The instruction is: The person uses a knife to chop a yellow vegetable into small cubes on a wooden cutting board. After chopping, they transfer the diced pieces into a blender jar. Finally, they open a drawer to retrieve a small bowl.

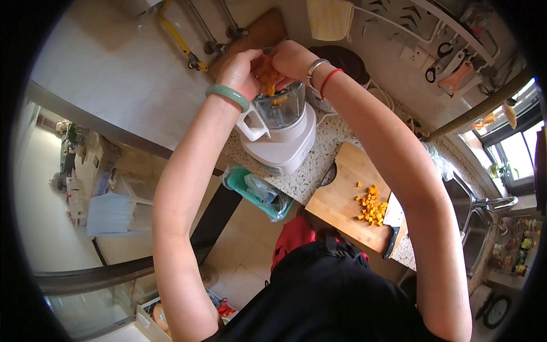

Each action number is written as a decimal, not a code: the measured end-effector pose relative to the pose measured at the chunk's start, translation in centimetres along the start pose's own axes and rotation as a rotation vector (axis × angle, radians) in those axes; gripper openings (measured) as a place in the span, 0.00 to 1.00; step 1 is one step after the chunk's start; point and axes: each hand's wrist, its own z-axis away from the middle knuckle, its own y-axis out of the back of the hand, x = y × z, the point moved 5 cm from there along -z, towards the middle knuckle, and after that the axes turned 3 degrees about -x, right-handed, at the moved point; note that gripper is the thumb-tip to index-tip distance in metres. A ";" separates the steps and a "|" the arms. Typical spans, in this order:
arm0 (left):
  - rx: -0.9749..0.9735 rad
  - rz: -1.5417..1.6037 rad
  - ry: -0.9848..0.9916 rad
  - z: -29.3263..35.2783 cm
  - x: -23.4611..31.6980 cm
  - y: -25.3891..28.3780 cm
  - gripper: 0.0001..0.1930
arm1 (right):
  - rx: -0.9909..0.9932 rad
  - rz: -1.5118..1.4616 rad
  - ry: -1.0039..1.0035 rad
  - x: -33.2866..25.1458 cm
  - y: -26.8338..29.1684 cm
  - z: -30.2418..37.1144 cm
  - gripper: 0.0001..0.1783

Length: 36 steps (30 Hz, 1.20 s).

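Left hand (pixel 239 71) and right hand (pixel 292 61) are clamping fingers on an irregular orange piece (pixel 266 77) above a clear, white-handled jar (pixel 293 106), apparently part-loaded; small orange cubes (pixel 373 210) are remaining on the tan wooden board (pixel 341 195).

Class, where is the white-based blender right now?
In the head view, the blender stands just above centre on the speckled countertop, under the left hand and right hand, up and left of the wooden cutting board.
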 end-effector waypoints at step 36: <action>-0.765 -0.994 -0.482 14.2 -38.4 -12.6 0.12 | 0.821 0.102 -0.409 37.7 1.1 39.4 0.13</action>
